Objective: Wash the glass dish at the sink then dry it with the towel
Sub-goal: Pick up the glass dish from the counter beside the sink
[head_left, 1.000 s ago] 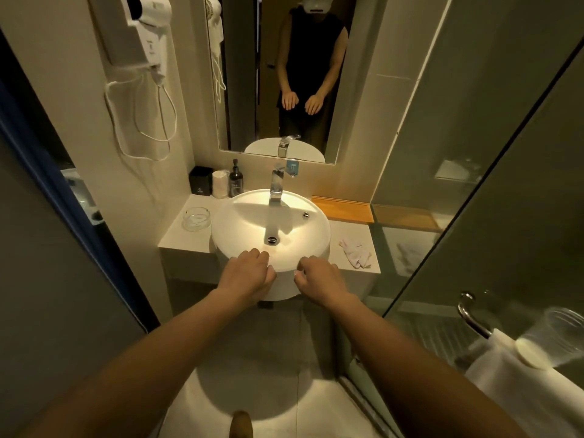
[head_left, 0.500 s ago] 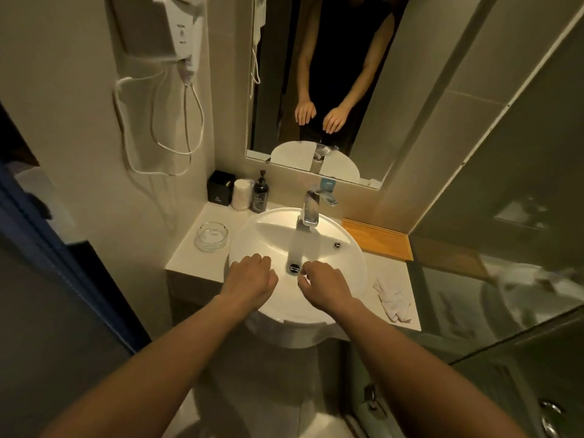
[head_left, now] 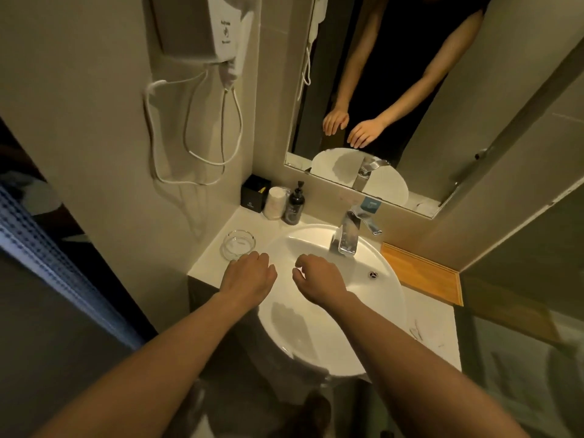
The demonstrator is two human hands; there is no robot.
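Glass dish sits on the worktop left of centre, just beyond the left hand; right hand over the sink; both grips loosely curled, empty.

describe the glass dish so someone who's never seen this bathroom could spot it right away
Start at the round white sink under the mirror. On the counter ledge just to its left sits the glass dish, in front of the black box, paper-wrapped cups and dark pump bottle. It is the only clear, low, round thing there, just beyond the left hand.
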